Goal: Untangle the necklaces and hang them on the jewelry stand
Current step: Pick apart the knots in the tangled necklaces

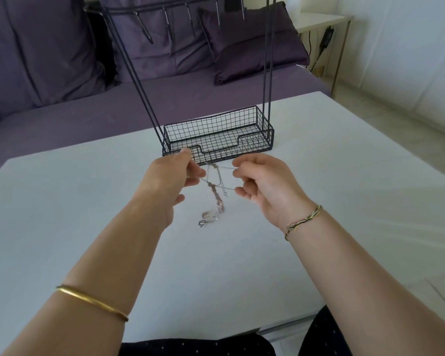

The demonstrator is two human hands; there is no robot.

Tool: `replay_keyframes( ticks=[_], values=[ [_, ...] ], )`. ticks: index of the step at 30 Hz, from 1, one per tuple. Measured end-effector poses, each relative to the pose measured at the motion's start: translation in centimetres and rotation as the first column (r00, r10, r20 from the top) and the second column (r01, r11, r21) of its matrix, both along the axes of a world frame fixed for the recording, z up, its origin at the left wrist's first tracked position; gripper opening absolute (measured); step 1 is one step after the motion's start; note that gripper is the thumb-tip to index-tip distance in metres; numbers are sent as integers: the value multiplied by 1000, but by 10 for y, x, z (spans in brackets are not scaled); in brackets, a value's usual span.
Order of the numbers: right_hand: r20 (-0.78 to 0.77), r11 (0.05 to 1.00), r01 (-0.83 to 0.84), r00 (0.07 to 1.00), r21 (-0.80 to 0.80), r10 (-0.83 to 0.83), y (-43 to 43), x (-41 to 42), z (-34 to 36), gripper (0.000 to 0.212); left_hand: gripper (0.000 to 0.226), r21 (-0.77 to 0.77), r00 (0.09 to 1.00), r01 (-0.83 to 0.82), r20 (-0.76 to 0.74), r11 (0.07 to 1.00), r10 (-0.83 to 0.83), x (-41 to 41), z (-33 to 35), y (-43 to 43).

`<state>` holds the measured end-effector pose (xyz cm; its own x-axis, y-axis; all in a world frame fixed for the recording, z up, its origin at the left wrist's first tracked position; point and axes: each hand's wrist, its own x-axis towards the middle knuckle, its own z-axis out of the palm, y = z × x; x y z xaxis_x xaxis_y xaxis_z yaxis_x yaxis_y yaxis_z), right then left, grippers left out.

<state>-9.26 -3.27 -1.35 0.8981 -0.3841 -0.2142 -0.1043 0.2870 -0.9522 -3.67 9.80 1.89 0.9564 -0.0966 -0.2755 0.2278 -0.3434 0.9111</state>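
One gold bangle (90, 300), thin and smooth, on your left forearm. Your left hand (174, 176): fingertips pinching a fine strand. Necklaces (215, 191): thin silvery chains, knotted together, stretched between both your hands over the white table (88, 201), small pendants dangling lowest; number of chains cannot be told. One jewelry stand (217, 136): black wire, mesh basket base on the table just beyond your hands, tall rods, hook bar on top. Your right hand (265, 183): fingers curled, pinching strands. One braided thread bracelet (303, 220), right wrist.
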Motion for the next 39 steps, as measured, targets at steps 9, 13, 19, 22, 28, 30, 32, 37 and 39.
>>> replay_keyframes(
  ticks=[9,13,19,22,28,30,32,37,39],
  values=[
    [-13,976,-21,1000,-215,18,4,0,-3,11,29,-323,998,38,-41,946,-53,-5,6,-4],
    [-7,998,-30,1000,-52,29,6,1,0,12,29,-241,997,72,-20,968,-80,-8,7,-3],
    [-34,991,-89,995,104,93,8,0,3,8,33,-192,993,109,-15,975,-114,-9,8,-5],
    [-54,984,-136,988,118,143,7,-2,4,15,37,-185,994,101,-19,977,-106,-8,6,-5],
    [-60,959,-250,964,131,260,7,-4,5,22,37,-171,994,96,-27,981,-102,-10,6,-5],
    [-65,969,-202,975,141,212,5,-2,3,15,37,-160,994,98,-30,982,-104,-10,6,-5],
    [-53,977,-158,984,146,167,4,-2,1,10,37,-158,993,98,-42,982,-106,-10,7,-5],
    [7,994,-75,997,74,74,4,-3,1,17,41,-158,992,92,-72,983,-104,-9,6,-5],
    [30,999,-12,999,49,10,4,-3,1,17,41,-151,990,94,-87,984,-108,-9,5,-5]
  ],
)
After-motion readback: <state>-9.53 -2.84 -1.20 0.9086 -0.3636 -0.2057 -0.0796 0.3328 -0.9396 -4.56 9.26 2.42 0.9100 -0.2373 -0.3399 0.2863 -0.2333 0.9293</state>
